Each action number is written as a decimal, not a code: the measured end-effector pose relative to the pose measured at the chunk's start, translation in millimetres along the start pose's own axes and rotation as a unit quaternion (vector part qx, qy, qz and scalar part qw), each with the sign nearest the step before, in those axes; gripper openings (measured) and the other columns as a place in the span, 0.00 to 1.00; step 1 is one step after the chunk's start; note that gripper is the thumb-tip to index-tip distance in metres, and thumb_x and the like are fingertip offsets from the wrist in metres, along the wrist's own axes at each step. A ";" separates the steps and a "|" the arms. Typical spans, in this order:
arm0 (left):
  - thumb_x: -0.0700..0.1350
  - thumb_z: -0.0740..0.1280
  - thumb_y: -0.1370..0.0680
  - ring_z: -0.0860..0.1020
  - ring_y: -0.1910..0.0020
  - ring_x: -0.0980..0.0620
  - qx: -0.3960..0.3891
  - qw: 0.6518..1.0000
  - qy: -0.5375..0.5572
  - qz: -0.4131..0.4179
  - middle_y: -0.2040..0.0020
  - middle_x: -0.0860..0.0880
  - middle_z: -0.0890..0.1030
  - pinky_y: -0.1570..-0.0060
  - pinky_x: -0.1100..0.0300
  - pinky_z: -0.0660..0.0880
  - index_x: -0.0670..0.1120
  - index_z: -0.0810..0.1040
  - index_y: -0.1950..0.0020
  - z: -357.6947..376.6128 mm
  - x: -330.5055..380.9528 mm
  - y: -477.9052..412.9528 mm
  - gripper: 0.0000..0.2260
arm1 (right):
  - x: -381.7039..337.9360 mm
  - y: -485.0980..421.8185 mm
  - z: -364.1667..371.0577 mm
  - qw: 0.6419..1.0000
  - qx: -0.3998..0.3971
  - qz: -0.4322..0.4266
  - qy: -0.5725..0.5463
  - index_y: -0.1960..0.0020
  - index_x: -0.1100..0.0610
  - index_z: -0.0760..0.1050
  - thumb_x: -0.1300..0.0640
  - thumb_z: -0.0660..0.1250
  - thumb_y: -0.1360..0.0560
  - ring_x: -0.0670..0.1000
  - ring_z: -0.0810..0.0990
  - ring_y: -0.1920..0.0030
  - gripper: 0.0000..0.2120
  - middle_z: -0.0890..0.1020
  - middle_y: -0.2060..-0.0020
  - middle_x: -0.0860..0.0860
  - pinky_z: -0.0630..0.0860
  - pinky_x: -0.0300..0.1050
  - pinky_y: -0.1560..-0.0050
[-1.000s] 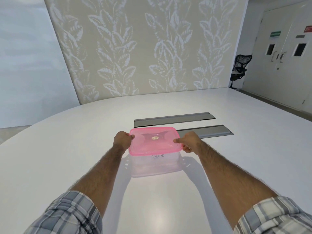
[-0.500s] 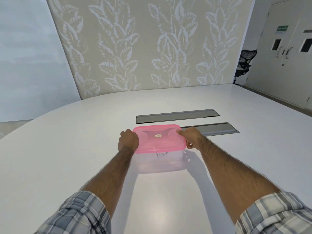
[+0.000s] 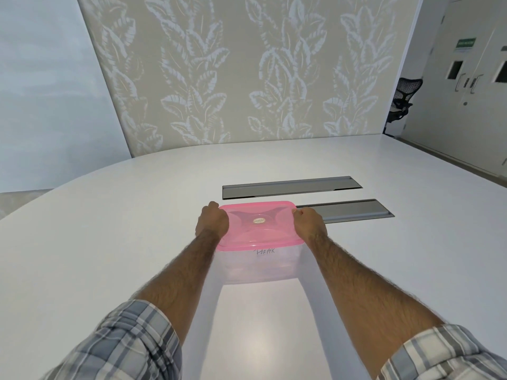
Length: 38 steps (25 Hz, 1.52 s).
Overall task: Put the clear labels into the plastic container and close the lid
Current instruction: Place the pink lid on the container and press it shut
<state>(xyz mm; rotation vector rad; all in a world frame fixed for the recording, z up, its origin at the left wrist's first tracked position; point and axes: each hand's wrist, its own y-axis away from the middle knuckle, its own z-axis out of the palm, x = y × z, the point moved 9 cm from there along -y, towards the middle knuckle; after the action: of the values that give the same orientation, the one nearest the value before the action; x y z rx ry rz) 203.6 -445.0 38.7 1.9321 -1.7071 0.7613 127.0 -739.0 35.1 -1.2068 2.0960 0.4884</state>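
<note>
A white conference table [image 3: 96,229] carries two grey recessed cable hatches [image 3: 290,186] before a leaf-patterned wall [image 3: 205,78]; a black mesh office chair [image 3: 404,97] stands near double doors [image 3: 472,111].

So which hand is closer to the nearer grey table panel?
Right. The right hand grips the pink lid beside that panel; the left hand grips the lid's opposite side, away from it.

I am at a large white conference table [image 3: 109,229] with grey cable hatches [image 3: 290,186] sunk in its middle. A mesh office chair [image 3: 403,97] and signed double doors [image 3: 472,78] beyond its far right edge show an office meeting room.
</note>
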 end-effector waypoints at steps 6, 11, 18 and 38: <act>0.44 0.54 0.16 0.76 0.44 0.39 -0.007 0.998 0.039 0.041 0.43 0.38 0.80 0.50 0.53 0.70 0.37 0.77 0.45 7.6 2.8 -21.4 0.14 | 4.1 -9.6 3.7 1.000 -0.002 0.000 0.016 0.50 0.59 0.77 0.47 0.53 0.19 0.59 0.80 0.48 0.19 0.83 0.48 0.57 0.75 0.49 0.48; 0.46 0.54 0.15 0.76 0.44 0.38 -0.015 0.998 0.020 0.063 0.43 0.37 0.79 0.48 0.50 0.71 0.38 0.74 0.43 8.7 6.2 -30.5 0.14 | -0.4 -12.5 4.5 0.998 0.009 -0.001 0.060 0.39 0.60 0.75 0.48 0.52 0.19 0.59 0.79 0.43 0.20 0.80 0.42 0.57 0.74 0.51 0.43; 0.47 0.54 0.14 0.75 0.40 0.34 -0.037 0.998 -0.017 0.050 0.40 0.32 0.77 0.46 0.50 0.70 0.34 0.70 0.38 16.6 7.7 -45.2 0.17 | 6.2 -16.9 9.0 0.999 0.014 0.005 0.041 0.40 0.59 0.74 0.48 0.51 0.18 0.59 0.78 0.42 0.20 0.80 0.41 0.56 0.73 0.50 0.46; 0.58 0.50 0.16 0.57 0.21 0.42 -0.058 0.956 -0.192 0.213 0.19 0.42 0.57 0.25 0.44 0.56 0.43 0.58 0.20 34.1 76.8 40.7 0.29 | 0.5 -13.9 6.5 0.999 0.021 -0.003 0.046 0.41 0.60 0.75 0.48 0.52 0.19 0.61 0.79 0.44 0.20 0.80 0.42 0.58 0.73 0.51 0.47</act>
<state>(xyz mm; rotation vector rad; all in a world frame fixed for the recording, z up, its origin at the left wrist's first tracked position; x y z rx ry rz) 173.3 -529.8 63.2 1.7303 -2.3950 0.4238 141.2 -742.3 30.2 -1.2330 2.1681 0.3910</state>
